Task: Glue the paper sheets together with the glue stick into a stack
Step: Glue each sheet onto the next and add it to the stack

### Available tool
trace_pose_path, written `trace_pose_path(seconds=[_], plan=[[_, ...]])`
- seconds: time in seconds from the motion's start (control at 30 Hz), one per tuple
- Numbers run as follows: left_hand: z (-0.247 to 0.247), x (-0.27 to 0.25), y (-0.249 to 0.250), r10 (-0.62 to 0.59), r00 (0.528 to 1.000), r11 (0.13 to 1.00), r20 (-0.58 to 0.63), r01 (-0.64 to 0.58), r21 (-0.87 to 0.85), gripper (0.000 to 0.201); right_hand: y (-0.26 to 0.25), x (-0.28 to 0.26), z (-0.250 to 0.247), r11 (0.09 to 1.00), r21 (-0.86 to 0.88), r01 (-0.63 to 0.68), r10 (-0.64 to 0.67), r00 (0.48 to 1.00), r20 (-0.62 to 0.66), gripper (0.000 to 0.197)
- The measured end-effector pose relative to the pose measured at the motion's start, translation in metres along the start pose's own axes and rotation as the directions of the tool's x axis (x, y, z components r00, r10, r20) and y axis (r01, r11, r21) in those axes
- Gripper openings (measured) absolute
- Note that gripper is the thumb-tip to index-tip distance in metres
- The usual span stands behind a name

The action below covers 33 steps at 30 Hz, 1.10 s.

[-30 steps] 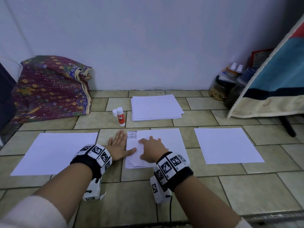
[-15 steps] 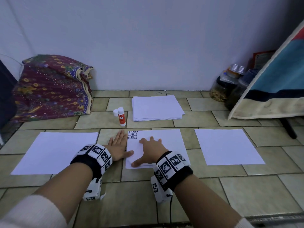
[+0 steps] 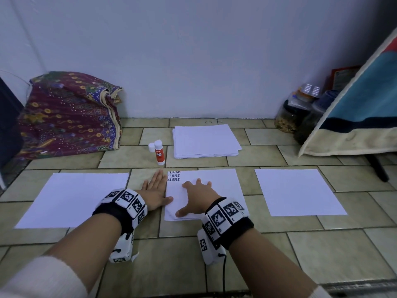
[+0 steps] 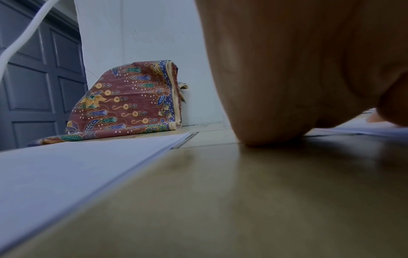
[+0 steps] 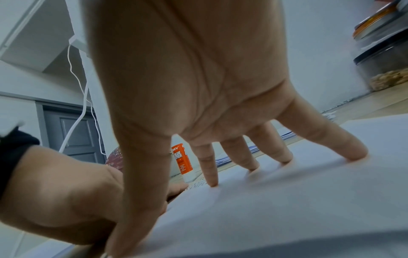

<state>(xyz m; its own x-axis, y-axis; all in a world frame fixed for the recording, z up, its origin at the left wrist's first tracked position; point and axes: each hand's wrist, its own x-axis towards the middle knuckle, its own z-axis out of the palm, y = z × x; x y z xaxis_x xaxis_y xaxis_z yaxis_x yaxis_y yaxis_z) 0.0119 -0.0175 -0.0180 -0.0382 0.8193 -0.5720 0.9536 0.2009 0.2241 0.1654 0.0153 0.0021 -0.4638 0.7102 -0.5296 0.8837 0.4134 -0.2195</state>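
Three floor sheets [image 3: 298, 191], one ream [image 3: 205, 140], one glue stick [image 3: 159, 154]

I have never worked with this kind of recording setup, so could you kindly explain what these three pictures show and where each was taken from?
No machine here: a person works on a tiled floor, wearing cameras on the head and both wrists. The wide picture is the head view; the two low ones look along each hand. The right hand presses spread fingers on the middle sheets. The left hand lies flat beside them, thumb touching their edge. Neither grips anything. Single sheets lie to the left and right; behind stand an uncapped glue stick, its cap and a paper pile.
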Motion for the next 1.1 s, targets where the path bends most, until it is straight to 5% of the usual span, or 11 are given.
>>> trace_pose_path(seconds=[0.6,0.93,1.1], plan=[[0.002,0.004,0.000,-0.028,1.000,1.000,-0.006,0.028,-0.013,0.082,-0.016,-0.014,-0.006,0.999,-0.048,-0.016,0.013,0.998,-0.054,0.094],[-0.003,0.005,-0.001,-0.012,1.000,0.979,-0.005,0.010,-0.205,0.068,-0.013,-0.014,-0.013,0.997,-0.062,-0.041,0.046,0.996,0.081,0.065],[-0.004,0.007,-0.002,-0.011,1.000,0.970,-0.005,0.009,-0.242,0.067,-0.014,-0.021,-0.018,0.997,-0.062,-0.036,0.044,0.991,0.129,0.071]])
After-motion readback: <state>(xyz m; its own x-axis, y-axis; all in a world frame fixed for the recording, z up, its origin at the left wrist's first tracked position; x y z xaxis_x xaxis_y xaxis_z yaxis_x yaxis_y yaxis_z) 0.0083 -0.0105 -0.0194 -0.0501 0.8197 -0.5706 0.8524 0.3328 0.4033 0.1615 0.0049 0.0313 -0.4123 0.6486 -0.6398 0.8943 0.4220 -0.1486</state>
